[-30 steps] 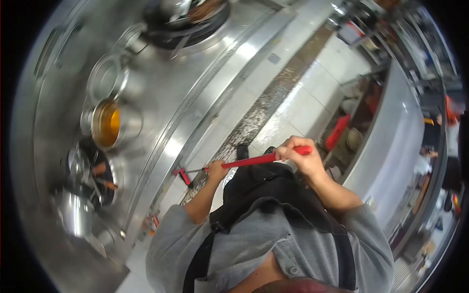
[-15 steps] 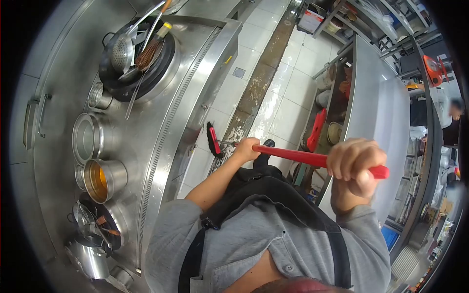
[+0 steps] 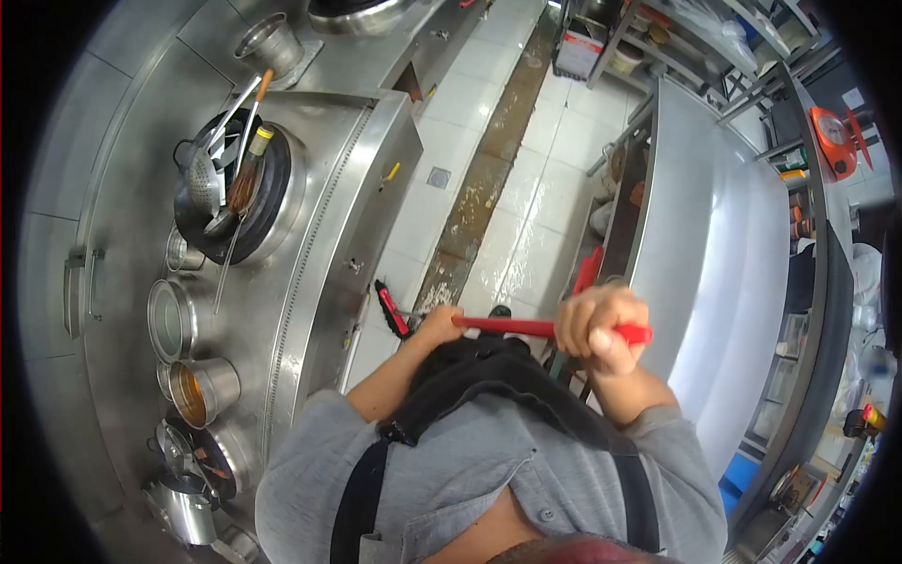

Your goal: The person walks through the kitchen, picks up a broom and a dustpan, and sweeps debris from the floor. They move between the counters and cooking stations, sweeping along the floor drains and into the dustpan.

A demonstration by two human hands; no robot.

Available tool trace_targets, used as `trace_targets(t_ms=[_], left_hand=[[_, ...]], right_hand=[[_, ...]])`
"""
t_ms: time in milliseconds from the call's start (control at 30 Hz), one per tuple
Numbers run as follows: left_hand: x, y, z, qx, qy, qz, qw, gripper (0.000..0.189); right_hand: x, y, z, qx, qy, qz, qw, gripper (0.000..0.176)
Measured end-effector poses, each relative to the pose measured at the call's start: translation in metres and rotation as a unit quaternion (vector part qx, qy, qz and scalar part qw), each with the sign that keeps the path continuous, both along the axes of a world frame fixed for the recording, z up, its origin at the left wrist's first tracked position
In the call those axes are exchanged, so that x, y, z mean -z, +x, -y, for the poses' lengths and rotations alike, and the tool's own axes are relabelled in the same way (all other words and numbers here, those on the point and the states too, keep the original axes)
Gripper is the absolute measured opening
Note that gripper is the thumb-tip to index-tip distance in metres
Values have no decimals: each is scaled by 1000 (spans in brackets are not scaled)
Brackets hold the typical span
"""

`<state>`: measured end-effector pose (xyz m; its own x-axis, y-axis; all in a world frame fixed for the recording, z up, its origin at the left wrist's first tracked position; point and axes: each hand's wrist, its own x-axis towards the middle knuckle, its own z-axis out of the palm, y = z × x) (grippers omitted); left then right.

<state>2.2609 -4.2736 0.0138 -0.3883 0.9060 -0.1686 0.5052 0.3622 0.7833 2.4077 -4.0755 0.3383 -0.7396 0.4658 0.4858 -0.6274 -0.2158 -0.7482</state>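
Observation:
A long-handled floor brush (image 3: 507, 325) with a red shaft slants across in front of my body. Both my hands are closed around it. My left hand (image 3: 439, 326) grips the lower part of the shaft, close to the brush head. Near the top end, my right hand (image 3: 602, 329) is wrapped round the handle, and its red tip sticks out past the fist. The brush head (image 3: 391, 308), red with black bristles, is by the foot of the steel stove counter, over the white floor tiles (image 3: 451, 141). My fingers hide parts of the shaft.
Left is the steel stove counter (image 3: 329, 207) with a wok (image 3: 272, 211) of utensils and several metal pots. A brown drain channel (image 3: 484, 179) runs along the wet floor. Right stands a steel worktable (image 3: 695, 207) with shelves below; an orange scale (image 3: 832, 141) is beyond.
My right hand and the handle's top end have moved left, toward my left hand. The brush head sits slightly further left and lower in view. The whole view has shifted too.

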Motion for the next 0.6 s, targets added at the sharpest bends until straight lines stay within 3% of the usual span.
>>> trace_targets(t_ms=[100, 167, 333, 433, 600], left_hand=[[-6, -7, -24, 0, -100, 25, 995, 24], [-15, -9, -41, 6, -104, 16, 994, 24], [-9, -20, -110, 14, -129, -14, 991, 31], [-16, -23, -177, 3, -81, 34, 996, 27], [-28, -103, -342, -66, 165, 12, 984, 19]], right_hand=[[2, -2, -19, 31, -82, 79, 993, 27], [0, -7, -33, 70, -111, 143, 981, 23], [3, -30, -110, 84, -161, 151, 972, 22], [-18, -48, -160, 50, -125, 128, 983, 26], [-70, -148, -261, 15, 38, 79, 996, 25]])
